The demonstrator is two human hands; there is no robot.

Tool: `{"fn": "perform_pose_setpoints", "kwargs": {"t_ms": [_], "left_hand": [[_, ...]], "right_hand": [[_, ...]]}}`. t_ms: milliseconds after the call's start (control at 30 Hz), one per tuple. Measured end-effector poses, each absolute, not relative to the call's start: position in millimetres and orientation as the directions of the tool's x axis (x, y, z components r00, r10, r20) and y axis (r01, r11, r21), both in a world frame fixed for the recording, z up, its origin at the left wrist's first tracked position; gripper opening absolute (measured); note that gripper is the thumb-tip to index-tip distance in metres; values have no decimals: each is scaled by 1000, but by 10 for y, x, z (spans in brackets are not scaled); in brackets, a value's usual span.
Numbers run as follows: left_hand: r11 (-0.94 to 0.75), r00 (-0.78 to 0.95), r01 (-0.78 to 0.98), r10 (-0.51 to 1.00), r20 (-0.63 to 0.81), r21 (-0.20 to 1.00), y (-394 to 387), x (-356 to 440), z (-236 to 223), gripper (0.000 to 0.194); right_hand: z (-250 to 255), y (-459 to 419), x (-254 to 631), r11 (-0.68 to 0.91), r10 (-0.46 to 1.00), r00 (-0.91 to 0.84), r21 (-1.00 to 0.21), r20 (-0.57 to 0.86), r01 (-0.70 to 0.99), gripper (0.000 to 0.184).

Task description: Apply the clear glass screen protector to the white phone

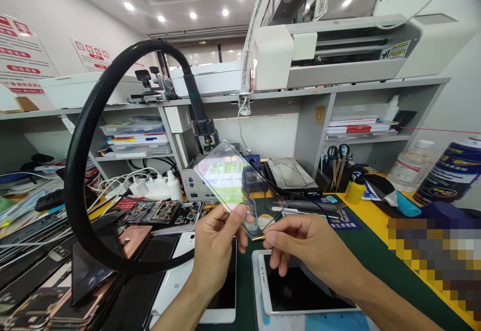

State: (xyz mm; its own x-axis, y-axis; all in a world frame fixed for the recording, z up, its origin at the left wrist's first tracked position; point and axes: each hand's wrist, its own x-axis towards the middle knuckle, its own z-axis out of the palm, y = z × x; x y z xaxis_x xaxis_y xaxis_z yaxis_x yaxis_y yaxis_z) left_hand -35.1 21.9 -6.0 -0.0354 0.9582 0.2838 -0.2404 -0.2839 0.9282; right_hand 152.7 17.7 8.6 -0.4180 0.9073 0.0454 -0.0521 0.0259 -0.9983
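In the middle of the view, my left hand (217,243) pinches a clear glass panel (221,178) with thin dark edges by its lower side. The panel is tilted and reflects coloured signs. My right hand (296,240) is closed close to the panel's lower corner. A slim gold-coloured tip (258,238) sticks out leftward from its fingers; the rest of that item is hidden in the hand. Beneath my right hand a white-framed phone (300,288) lies screen up on a blue and white pad (308,322). Another white phone (178,276) lies beneath my left forearm.
A thick black flexible hose (80,190) arches at the left. Many phones and circuit boards (152,212) crowd the left side. Behind stand a grey box (195,183) and a tool holder with scissors (337,163). Bottles (409,165) and a spray can (451,170) stand at the right.
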Motion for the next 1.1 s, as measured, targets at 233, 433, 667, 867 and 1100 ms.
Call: {"fn": "perform_pose_setpoints", "kwargs": {"t_ms": [233,433,667,867,1100], "left_hand": [[-301,-29,-275,952,304,913,209,-337,-36,24],[-290,-7,-288,954,301,913,199,-323,-49,24],[-238,7,-319,967,253,917,187,-295,-68,23],[-206,21,-341,974,227,917,185,-280,-67,23],[-200,-11,-371,977,211,907,178,-282,-43,23]], "right_hand": [[101,199,1511,23,932,-361,-998,43,-60,37],[83,182,1492,45,924,-374,-994,78,-96,34],[54,155,1440,23,924,-377,-994,62,-107,32],[59,119,1398,8,924,-382,-998,33,-68,36],[83,159,1460,57,928,-365,-996,80,-72,33]]}}
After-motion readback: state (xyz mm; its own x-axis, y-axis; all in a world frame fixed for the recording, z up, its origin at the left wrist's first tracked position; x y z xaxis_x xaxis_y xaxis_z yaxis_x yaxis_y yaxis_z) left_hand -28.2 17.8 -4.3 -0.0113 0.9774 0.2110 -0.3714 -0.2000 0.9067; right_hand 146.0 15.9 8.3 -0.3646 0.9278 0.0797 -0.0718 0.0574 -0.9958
